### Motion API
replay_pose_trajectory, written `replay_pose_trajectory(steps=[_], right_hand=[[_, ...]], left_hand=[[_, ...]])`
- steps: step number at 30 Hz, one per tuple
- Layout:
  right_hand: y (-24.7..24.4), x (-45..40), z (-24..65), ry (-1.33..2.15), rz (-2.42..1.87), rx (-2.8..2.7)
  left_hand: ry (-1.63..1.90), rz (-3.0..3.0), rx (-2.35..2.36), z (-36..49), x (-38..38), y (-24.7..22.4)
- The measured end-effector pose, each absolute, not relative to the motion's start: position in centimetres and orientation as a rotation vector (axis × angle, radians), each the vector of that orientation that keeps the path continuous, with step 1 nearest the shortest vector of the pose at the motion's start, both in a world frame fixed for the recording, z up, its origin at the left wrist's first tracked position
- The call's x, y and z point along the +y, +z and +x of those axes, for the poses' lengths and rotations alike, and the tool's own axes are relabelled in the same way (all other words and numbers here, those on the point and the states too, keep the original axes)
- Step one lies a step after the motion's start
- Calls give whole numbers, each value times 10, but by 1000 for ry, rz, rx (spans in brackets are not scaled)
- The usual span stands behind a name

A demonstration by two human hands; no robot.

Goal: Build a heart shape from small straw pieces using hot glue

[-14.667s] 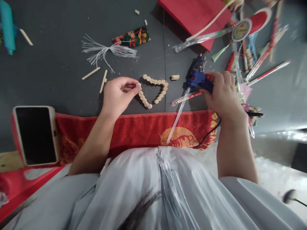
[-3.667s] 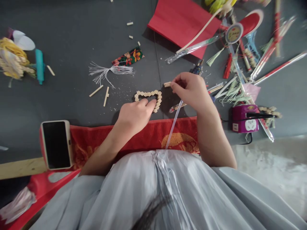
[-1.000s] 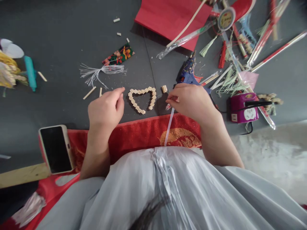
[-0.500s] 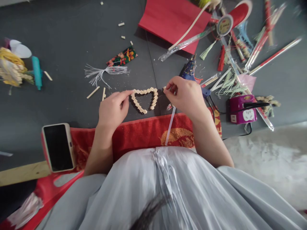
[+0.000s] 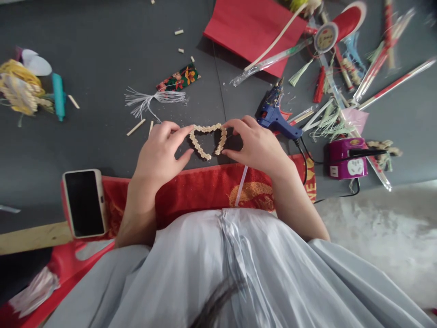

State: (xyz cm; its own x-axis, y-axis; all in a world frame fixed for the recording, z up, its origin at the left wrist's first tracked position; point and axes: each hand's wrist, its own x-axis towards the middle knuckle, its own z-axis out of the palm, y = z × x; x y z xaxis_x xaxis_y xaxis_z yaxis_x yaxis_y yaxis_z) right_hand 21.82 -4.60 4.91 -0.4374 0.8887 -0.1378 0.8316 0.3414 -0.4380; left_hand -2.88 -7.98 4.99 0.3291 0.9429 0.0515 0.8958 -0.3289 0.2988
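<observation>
A cream, knobbly braided heart (image 5: 202, 129) lies on the dark table in front of me, with a small gap at its bottom tip. On its left side my left hand (image 5: 159, 152) has the index fingertip at the upper corner, the thumb spread lower down beside the edge. My right hand (image 5: 257, 143) holds the opposite side, index finger at the upper corner and thumb near the lower edge. Together the hands frame the heart between them. A blue glue gun (image 5: 278, 118) rests just beyond my right hand.
A red sheet (image 5: 252, 32), a ribbon spool (image 5: 346, 23) and wrapped sticks lie at the upper right. A purple power socket (image 5: 346, 157) stands right, with cords. A phone (image 5: 83, 202) lies left, beside a red towel (image 5: 191, 191). White threads (image 5: 150, 100) and cut sticks are scattered beyond my left hand.
My right hand has moved left from beside the heart to its right edge, its pinched fingers now spread. My left thumb has spread from the index finger. The view has shifted slightly.
</observation>
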Motion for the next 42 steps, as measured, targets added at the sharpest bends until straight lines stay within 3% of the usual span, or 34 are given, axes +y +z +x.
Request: replay_pose_trajectory(steps=[7,21,42], right_hand=[[44,-56,219,692,-1352,-2661],[39,-80,176,650,-1707,-2606],[14,-87,179,603,-1611,-2574]], left_hand=[[122,2350,1553,-14,-99,49],[-115,2275,1511,-8,-91,35],[-13,2325,1364,-11,-82,27]])
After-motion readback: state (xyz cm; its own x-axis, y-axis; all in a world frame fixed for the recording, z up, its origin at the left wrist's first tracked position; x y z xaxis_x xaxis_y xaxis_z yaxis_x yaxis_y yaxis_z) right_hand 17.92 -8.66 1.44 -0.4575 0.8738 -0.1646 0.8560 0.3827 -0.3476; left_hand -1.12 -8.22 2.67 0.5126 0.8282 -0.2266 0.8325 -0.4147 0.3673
